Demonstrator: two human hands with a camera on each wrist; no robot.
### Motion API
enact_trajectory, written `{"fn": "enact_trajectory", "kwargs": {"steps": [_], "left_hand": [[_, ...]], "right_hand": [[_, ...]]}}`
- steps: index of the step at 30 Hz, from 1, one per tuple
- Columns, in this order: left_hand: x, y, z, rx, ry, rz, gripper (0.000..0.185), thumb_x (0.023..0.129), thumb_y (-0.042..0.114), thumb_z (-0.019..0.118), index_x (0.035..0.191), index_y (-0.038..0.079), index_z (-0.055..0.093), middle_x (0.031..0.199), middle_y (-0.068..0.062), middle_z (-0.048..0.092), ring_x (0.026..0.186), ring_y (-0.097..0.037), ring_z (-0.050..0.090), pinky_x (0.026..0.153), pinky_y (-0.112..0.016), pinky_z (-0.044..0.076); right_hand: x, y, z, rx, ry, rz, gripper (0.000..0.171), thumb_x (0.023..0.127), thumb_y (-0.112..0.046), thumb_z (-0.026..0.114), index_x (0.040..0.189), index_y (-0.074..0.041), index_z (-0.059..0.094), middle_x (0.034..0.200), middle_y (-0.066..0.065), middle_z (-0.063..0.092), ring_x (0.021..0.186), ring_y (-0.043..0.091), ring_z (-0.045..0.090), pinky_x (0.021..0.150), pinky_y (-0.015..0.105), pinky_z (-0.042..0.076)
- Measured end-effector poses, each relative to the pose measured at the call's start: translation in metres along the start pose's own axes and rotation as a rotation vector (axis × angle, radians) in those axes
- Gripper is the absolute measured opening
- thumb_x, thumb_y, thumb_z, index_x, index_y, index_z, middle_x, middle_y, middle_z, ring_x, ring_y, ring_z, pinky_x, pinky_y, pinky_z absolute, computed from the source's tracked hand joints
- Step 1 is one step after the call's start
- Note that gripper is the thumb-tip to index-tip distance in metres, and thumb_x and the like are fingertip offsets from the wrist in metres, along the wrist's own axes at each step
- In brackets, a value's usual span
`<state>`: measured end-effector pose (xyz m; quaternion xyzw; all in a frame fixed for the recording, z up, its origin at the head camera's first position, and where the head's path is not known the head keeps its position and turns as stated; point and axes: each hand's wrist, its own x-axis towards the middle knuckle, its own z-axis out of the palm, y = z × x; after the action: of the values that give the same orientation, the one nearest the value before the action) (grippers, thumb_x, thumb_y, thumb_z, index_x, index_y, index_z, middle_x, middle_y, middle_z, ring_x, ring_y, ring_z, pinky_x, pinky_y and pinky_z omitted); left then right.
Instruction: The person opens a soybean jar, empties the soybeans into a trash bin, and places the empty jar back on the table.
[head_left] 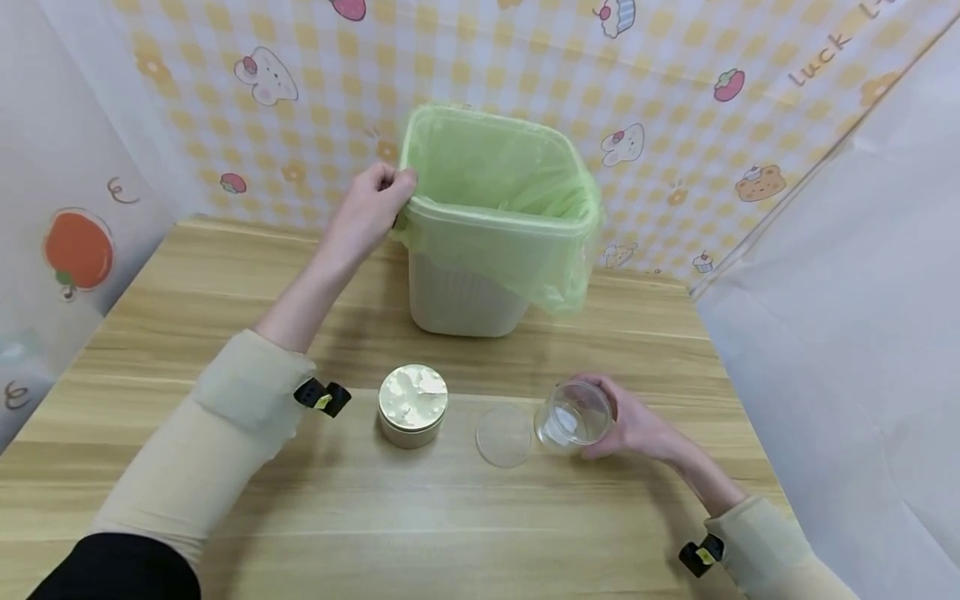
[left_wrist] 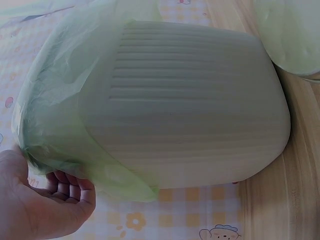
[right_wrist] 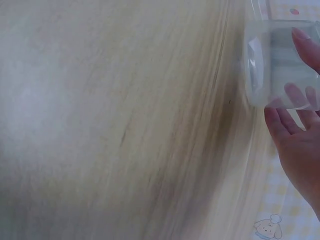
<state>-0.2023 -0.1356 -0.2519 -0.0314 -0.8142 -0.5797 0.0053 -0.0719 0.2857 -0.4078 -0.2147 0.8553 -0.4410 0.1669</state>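
Note:
At the back of the table stands a pale trash bin [head_left: 468, 296] lined with a green plastic bag [head_left: 517, 242] folded over its rim. My left hand [head_left: 369, 207] grips the bin's left rim through the bag, thumb on top and fingers curled underneath, as the left wrist view [left_wrist: 55, 200] also shows. My right hand [head_left: 626, 421] curls around a clear jar [head_left: 573, 414] on the right side of the table. The jar has no lid on it. Beside it, to the left, a clear round lid [head_left: 504, 436] lies flat on the wood.
A round tin [head_left: 412, 406] with a shiny gold top stands left of the lid, in front of the bin. Behind the wooden table [head_left: 420, 525] hangs a yellow checked cloth [head_left: 337, 83]. White walls flank both sides.

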Motion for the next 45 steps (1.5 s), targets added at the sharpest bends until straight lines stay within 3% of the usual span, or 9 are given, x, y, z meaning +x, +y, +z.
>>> {"fn": "enact_trajectory", "kwargs": {"steps": [8,12,15,22,24,30,34,40,45], "left_hand": [[-0.002,0.002,-0.002,0.004,0.002,0.004,0.038,0.103,0.053,0.047,0.102,0.016,0.054,0.093,0.003,0.050,0.086,-0.014,0.048,0.075,-0.030,0.042],[-0.002,0.001,-0.002,0.010,0.006,0.008,0.038,0.103,0.053,0.047,0.101,0.016,0.054,0.092,0.003,0.049,0.085,-0.014,0.047,0.074,-0.028,0.041],[-0.002,0.001,-0.002,0.032,0.015,0.016,0.040,0.103,0.056,0.046,0.103,0.016,0.054,0.094,0.003,0.050,0.087,-0.014,0.048,0.076,-0.028,0.042],[-0.008,0.000,-0.006,0.085,0.054,0.071,0.052,0.102,0.062,0.044,0.113,0.012,0.055,0.099,0.003,0.050,0.092,-0.015,0.047,0.080,-0.029,0.040],[-0.012,-0.002,-0.007,0.087,0.069,0.100,0.054,0.103,0.061,0.044,0.117,0.011,0.055,0.101,0.003,0.050,0.093,-0.015,0.047,0.081,-0.028,0.040],[-0.028,-0.010,-0.006,0.085,0.125,0.189,0.051,0.106,0.051,0.045,0.127,0.006,0.055,0.109,-0.002,0.052,0.098,-0.016,0.048,0.086,-0.029,0.041],[-0.040,-0.020,-0.006,0.123,0.147,0.222,0.047,0.108,0.042,0.046,0.128,0.001,0.055,0.112,-0.007,0.053,0.098,-0.019,0.049,0.087,-0.030,0.042],[-0.059,-0.035,-0.006,0.191,0.091,0.254,0.040,0.106,0.030,0.052,0.128,-0.003,0.056,0.112,-0.014,0.057,0.098,-0.025,0.054,0.087,-0.034,0.046],[-0.076,-0.047,-0.005,0.286,-0.041,0.270,0.040,0.104,0.030,0.058,0.129,-0.001,0.058,0.113,-0.013,0.062,0.102,-0.026,0.060,0.091,-0.039,0.052]], "right_hand": [[0.000,-0.003,0.002,-0.031,-0.006,-0.010,0.108,0.063,-0.014,0.098,0.154,-0.014,0.039,0.150,0.014,0.052,0.134,0.009,0.047,0.109,0.018,0.037],[0.000,-0.007,-0.001,0.015,-0.062,-0.062,0.116,0.066,-0.009,0.096,0.160,-0.008,0.028,0.160,0.022,0.039,0.142,-0.002,0.038,0.114,0.012,0.029],[0.001,-0.015,-0.006,0.033,-0.076,-0.128,0.115,0.069,-0.004,0.093,0.161,-0.002,0.023,0.162,0.029,0.032,0.149,-0.002,0.033,0.118,0.010,0.025],[0.008,-0.055,-0.011,-0.149,0.016,-0.156,0.098,0.082,-0.009,0.085,0.162,-0.015,0.028,0.165,0.007,0.039,0.154,0.007,0.031,0.120,0.009,0.022],[0.012,-0.067,-0.009,-0.217,0.037,-0.148,0.097,0.083,-0.017,0.086,0.162,-0.021,0.029,0.165,0.001,0.040,0.154,0.014,0.033,0.122,0.013,0.023],[0.029,-0.101,0.007,-0.317,0.049,-0.173,0.097,0.083,-0.030,0.087,0.162,-0.024,0.030,0.163,-0.002,0.043,0.152,0.024,0.039,0.123,0.047,0.034],[0.041,-0.119,0.021,-0.311,0.034,-0.225,0.100,0.082,-0.031,0.088,0.162,-0.021,0.029,0.163,0.001,0.042,0.151,0.024,0.039,0.123,0.048,0.034],[0.058,-0.138,0.043,-0.267,0.012,-0.267,0.104,0.079,-0.027,0.090,0.162,-0.019,0.028,0.164,0.000,0.040,0.151,0.025,0.041,0.123,0.042,0.036],[0.071,-0.142,0.061,-0.221,-0.018,-0.252,0.105,0.079,-0.025,0.090,0.163,-0.019,0.027,0.166,-0.001,0.037,0.152,0.022,0.039,0.122,0.041,0.038]]}}
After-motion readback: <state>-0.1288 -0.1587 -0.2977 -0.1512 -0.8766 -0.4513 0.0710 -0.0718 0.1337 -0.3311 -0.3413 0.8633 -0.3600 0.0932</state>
